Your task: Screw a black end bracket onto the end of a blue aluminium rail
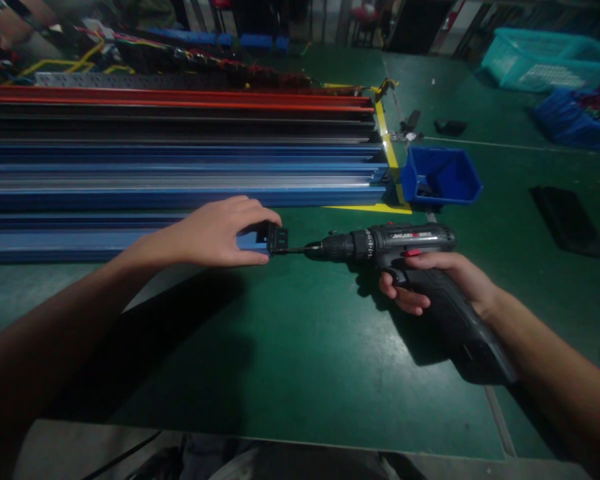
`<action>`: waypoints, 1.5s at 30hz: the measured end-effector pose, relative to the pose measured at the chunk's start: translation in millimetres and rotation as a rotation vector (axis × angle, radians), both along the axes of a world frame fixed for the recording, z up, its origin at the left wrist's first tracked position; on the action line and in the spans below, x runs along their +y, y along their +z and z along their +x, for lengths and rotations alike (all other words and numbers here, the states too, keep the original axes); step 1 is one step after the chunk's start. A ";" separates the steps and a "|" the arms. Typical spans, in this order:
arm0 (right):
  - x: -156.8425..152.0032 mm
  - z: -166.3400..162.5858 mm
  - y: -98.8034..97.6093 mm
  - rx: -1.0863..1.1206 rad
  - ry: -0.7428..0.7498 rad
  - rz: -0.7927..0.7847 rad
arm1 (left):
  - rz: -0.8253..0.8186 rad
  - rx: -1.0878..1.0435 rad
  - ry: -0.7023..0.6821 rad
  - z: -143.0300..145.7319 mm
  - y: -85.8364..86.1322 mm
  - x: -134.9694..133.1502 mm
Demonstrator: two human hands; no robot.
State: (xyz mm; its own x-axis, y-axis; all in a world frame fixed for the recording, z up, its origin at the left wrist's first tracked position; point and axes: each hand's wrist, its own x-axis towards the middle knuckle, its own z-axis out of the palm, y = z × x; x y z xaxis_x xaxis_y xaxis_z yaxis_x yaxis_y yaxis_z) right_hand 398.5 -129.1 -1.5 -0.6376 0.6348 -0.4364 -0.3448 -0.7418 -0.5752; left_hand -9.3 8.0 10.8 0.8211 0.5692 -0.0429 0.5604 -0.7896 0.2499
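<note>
Near the middle of the frame, my left hand [215,233] is closed over the end of a blue rail [55,243], with thumb and fingertips pinching the black end cap [279,239] that sits on it. I judge the hand is there to brace rail and cap against the push of the tool. Right of centre, my right hand [430,280] wraps the handle of a cordless screwdriver [405,243], fingers curled tight just under its red switch. I hold the tool level and in line with the rail's length, so its bit [293,250] meets the face of the cap squarely. The rail lies on the green bench mat [305,347], just in front of a stack of long profiles [180,167] in blue, black and red that fills the upper left. A blue parts bin [440,175] stands beside the stack's end, near the tool hand; its contents are too dark to make out. My palm hides how the cap joins the rail. The bit's tip is too small and dim to show whether it carries a screw. The rail runs out of the left edge, and the tool's battery foot is lost in shadow by my wrist.
</note>
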 end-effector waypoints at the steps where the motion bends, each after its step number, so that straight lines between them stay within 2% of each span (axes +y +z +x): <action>1: 0.1 -0.1 -0.2 0.001 -0.001 -0.004 | 0.002 -0.001 0.000 0.2 0.2 -0.2; 9: 2.5 2.9 -6.7 0.061 0.029 0.011 | 0.013 0.000 -0.008 0.3 0.4 -0.2; 32: 1.6 0.5 -1.7 0.050 0.023 0.018 | 0.005 0.023 0.013 0.3 1.7 -0.7; 45: 2.0 3.3 -1.5 0.063 0.023 -0.010 | 0.026 -0.032 -0.031 -1.0 2.6 -0.8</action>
State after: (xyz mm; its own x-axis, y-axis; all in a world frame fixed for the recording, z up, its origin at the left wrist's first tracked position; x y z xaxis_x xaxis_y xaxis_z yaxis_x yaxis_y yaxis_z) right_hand 401.8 -127.1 -3.1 -0.6788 0.6151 -0.4012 -0.3628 -0.7559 -0.5450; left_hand -10.4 7.1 13.5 0.8391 0.5440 -0.0021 0.5277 -0.8129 0.2464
